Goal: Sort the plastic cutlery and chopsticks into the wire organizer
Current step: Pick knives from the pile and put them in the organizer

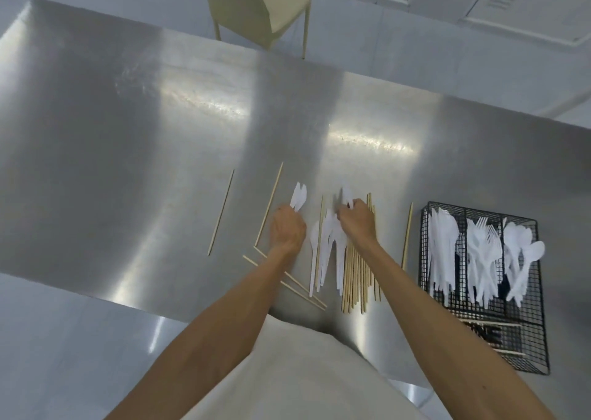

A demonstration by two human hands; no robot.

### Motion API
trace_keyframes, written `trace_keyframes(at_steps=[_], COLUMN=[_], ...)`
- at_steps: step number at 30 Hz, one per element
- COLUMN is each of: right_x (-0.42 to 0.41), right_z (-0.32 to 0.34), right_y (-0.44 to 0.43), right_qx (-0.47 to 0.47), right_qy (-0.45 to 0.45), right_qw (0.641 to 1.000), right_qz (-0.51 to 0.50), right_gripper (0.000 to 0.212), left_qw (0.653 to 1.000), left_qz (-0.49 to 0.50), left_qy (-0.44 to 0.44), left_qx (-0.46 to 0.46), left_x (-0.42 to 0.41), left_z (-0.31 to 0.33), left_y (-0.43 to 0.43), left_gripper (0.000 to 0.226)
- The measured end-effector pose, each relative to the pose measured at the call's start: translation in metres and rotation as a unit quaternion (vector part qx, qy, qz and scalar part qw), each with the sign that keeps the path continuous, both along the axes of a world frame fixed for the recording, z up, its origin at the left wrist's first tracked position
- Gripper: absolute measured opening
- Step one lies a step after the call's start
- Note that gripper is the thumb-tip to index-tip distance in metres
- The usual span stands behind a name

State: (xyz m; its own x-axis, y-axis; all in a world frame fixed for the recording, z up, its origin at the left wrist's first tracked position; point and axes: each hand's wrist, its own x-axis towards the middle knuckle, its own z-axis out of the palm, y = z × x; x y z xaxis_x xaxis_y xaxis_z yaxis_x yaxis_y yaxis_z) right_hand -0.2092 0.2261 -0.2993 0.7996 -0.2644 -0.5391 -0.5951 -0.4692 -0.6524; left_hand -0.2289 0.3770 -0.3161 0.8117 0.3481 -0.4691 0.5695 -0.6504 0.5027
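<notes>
My left hand (287, 227) is closed around white plastic knives (299, 197) whose blades stick out past the fingers. My right hand (357, 219) pinches another white knife (347, 196) over the pile of white cutlery (326, 243) and bundled wooden chopsticks (358, 279). Loose chopsticks (221, 212) lie to the left, and a single chopstick (407, 235) lies to the right. The black wire organizer (531, 349) stands at the right. Its three upper compartments hold knives (443, 247), forks (484, 247) and spoons (521, 250). A few chopsticks (492, 323) lie in its near compartment.
Everything rests on a steel table (144, 132). A cream chair (265, 10) stands beyond the far edge. The table's near edge runs just in front of my body.
</notes>
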Motion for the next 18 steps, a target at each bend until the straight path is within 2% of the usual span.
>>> trace_keyframes(at_steps=[4,7,11,18], right_x=[-0.017,-0.036,-0.068,-0.098], right_z=[-0.001,0.000,0.002,-0.002], right_y=[-0.022,-0.026,-0.016,0.009], right_qx=[0.022,0.045,0.033,-0.025], right_qy=[0.006,0.023,-0.003,-0.019], right_qw=[1.000,0.999,0.999,0.998], right_qz=[-0.003,-0.016,-0.023,0.050], right_gripper=[0.018,0.017,0.006,0.019], left_qw=[0.998,0.998,0.998,0.998], left_qz=[-0.056,-0.052,-0.051,-0.013], left_qy=[-0.004,-0.021,-0.029,-0.012], left_qx=[0.020,0.005,-0.026,-0.058], left_x=[-0.006,-0.018,-0.039,-0.074], left_z=[0.005,0.006,0.006,0.006], left_y=[-0.001,-0.001,-0.007,-0.027], left_gripper=[0.026,0.026,0.020,0.025])
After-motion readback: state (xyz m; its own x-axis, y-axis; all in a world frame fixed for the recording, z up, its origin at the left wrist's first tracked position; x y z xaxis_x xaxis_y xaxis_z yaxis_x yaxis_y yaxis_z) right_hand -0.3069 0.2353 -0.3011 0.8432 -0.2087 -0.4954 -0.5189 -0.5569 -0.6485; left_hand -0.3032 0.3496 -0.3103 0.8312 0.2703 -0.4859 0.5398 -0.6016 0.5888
